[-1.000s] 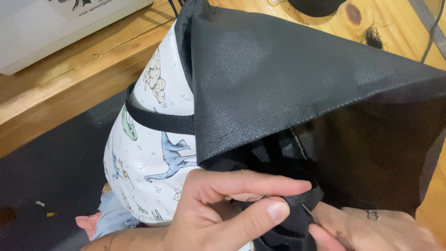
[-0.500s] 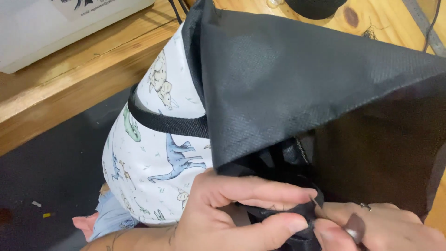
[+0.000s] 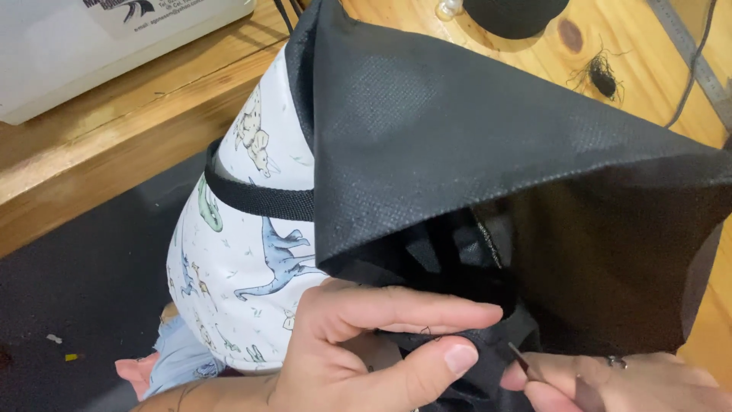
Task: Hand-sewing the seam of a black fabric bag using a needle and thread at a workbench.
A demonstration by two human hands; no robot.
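Bare left hand [image 3: 358, 351] with short plain nails, faint dark tattoo lines near the wrist, bare right hand [image 3: 625, 381] wearing a thin ring, no sleeves in view

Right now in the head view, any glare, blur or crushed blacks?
Head view: sharp overall, weave of the black fabric readable where lit; its inside fold at right falls into deep shadow with little detail. Mild sheen on the wooden table, no blown glare. Left hand crisp; right hand is cut by the bottom edge, and the thin tool it holds is slightly soft.
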